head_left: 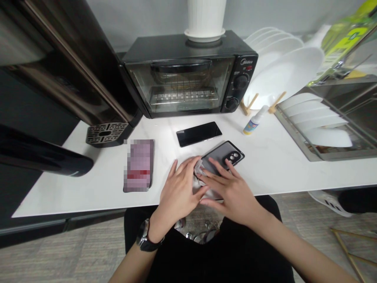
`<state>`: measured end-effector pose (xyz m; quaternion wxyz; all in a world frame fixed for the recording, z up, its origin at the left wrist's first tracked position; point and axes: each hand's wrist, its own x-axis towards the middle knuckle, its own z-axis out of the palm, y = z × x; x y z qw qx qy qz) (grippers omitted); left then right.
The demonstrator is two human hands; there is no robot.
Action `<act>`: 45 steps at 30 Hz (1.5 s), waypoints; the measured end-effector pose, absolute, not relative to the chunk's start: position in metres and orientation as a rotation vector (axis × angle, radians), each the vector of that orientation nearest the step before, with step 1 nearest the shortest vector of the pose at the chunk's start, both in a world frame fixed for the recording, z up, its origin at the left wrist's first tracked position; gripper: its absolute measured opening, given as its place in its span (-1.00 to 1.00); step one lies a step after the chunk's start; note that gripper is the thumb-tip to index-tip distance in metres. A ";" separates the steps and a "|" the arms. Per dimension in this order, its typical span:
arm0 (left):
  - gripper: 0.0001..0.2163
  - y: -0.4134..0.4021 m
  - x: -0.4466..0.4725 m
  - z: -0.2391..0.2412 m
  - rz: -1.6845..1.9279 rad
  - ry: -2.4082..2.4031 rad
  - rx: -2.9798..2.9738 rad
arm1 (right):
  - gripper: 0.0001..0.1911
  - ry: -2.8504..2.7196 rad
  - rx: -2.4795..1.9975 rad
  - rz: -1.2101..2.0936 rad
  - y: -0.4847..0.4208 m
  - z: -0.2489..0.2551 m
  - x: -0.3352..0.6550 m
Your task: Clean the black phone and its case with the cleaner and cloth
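A translucent grey phone case (220, 152) with a black rim and camera cutouts lies slanted at the counter's front edge. My left hand (180, 188) grips its lower left end, partly hiding it. A crumpled whitish wipe (200, 169) is on the case, under the fingers of my right hand (234, 192), which press it down with fingertips spread over the case. Just behind lies a black phone (199, 133), screen up. A small spray bottle (252, 124) with a white cap stands to the right. At left rests a flat purple item (138, 165), its face blurred out.
A black toaster oven (188, 86) stands at the back with a white pot (206, 17) on top. White plates (282, 74) lean in wooden racks at right, beside a sink (312, 155) holding stacked dishes. A tall dark dispenser (107, 131) stands at left.
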<state>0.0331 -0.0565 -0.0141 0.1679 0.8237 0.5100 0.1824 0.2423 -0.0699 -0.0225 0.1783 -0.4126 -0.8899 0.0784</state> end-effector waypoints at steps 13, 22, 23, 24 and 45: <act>-0.28 -0.056 0.032 -0.017 0.518 1.443 2.352 | -0.23 -2.437 -1.190 0.225 -0.078 -0.024 0.221; -0.32 -0.054 0.035 -0.014 0.522 1.435 2.337 | -0.36 -2.196 -1.597 -0.101 -0.046 -0.028 0.279; -0.33 -0.054 0.035 -0.014 0.520 1.433 2.339 | -0.32 -2.207 -1.560 -0.066 -0.047 -0.029 0.266; -0.33 -0.054 0.035 -0.013 0.517 1.430 2.339 | -0.27 -2.241 -1.495 -0.008 -0.050 -0.029 0.253; -0.32 -0.054 0.034 -0.017 0.544 1.439 2.347 | -0.36 -2.189 -1.555 -0.005 -0.052 -0.026 0.249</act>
